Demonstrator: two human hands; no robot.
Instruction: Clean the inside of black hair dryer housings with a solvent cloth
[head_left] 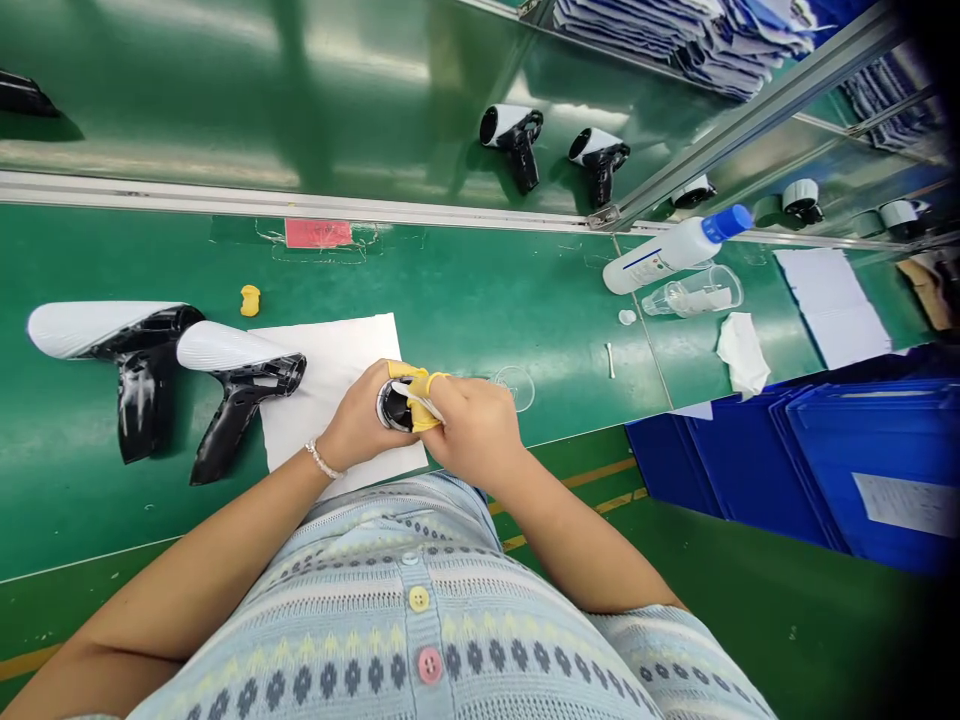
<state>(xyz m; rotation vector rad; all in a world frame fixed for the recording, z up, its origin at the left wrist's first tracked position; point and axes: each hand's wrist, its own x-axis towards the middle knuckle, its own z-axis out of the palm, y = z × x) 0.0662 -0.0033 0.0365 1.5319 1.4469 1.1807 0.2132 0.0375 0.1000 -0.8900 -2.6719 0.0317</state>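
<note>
My left hand (360,420) is wrapped round a black-and-white hair-dryer body (393,404), its round end facing up, held just above a white paper sheet (330,370). My right hand (472,428) wears yellow finger cots and pinches a small white wipe (424,405) against the dryer's end. Both hands are closed. Two more hair-dryer bodies, one (240,375) on the sheet's left edge and one (112,345) further left, lie on the green bench (480,300).
A loose yellow finger cot (250,300) lies behind the sheet. To the right are a white bottle with a blue cap (675,250), a clear cup (694,293), a crumpled wipe (742,350) and blue bins (825,460). Two dryers, one (511,132) and another (598,155), stand on the conveyor behind.
</note>
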